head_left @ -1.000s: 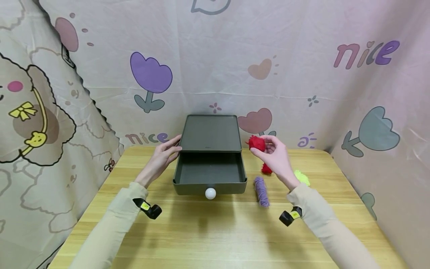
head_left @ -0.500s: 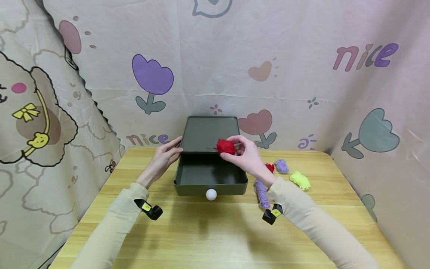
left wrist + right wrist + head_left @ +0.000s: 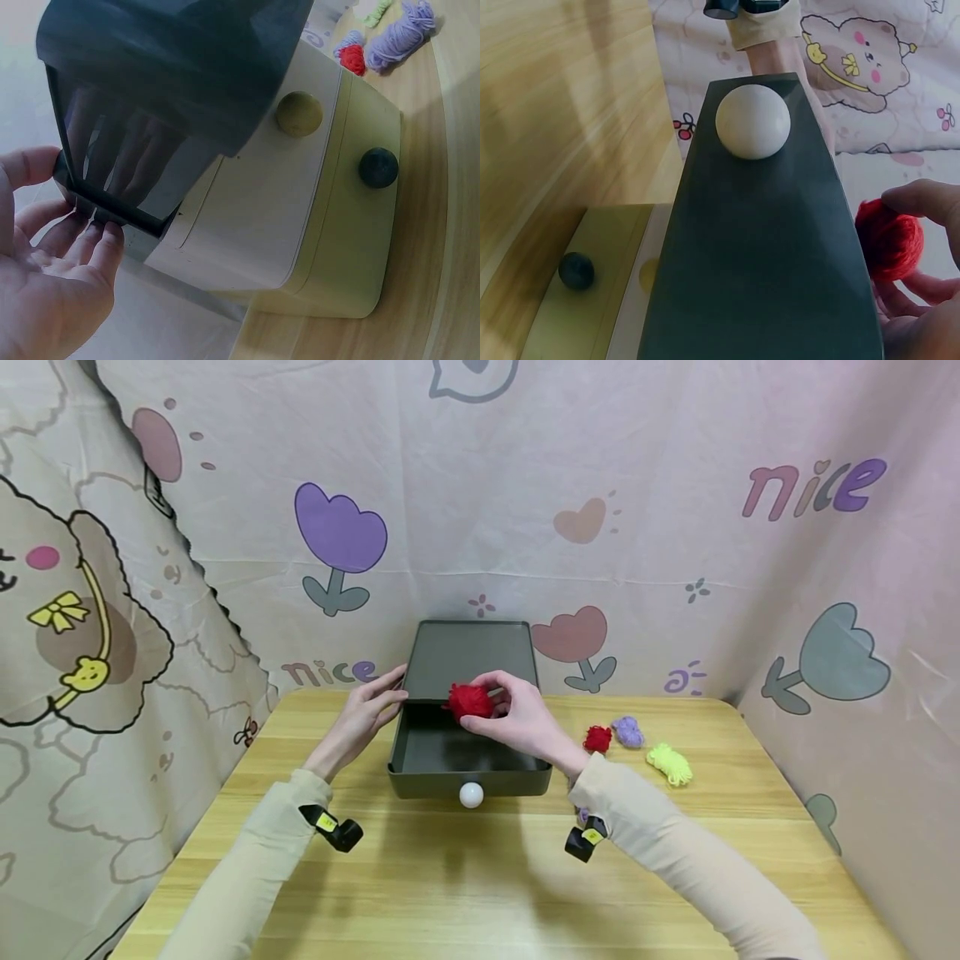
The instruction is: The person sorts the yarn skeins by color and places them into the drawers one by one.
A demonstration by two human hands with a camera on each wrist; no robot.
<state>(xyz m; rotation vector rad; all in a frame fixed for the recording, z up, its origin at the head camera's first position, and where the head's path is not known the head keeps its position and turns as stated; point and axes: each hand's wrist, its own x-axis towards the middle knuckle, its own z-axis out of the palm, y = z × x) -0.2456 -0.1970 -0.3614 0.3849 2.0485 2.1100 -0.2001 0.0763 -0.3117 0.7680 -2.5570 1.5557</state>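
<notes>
On the table stands a small drawer cabinet (image 3: 472,656) whose top, dark green-grey drawer (image 3: 471,783) with a white knob (image 3: 471,795) is pulled out. My left hand (image 3: 363,714) grips the cabinet's upper left front corner, thumb and fingertips against the dark casing (image 3: 109,206). Above the open drawer, my right hand (image 3: 521,714) pinches a red yarn ball (image 3: 470,702) between thumb and fingers. In the right wrist view that red ball (image 3: 890,240) shows beside the drawer front (image 3: 757,247). The visible drawer floor is bare; its rear lies under the casing.
Right of the cabinet lie a smaller red yarn bundle (image 3: 597,739), a purple one (image 3: 628,732) and a yellow-green one (image 3: 670,764). A longer purple skein (image 3: 400,36) is mostly behind my right wrist in the head view. Lower white (image 3: 255,187) and yellow (image 3: 345,225) drawers are closed.
My right hand has carried the red yarn ball leftward from beside the cabinet to over the open drawer, lower than before. The left hand stays at the cabinet's corner.
</notes>
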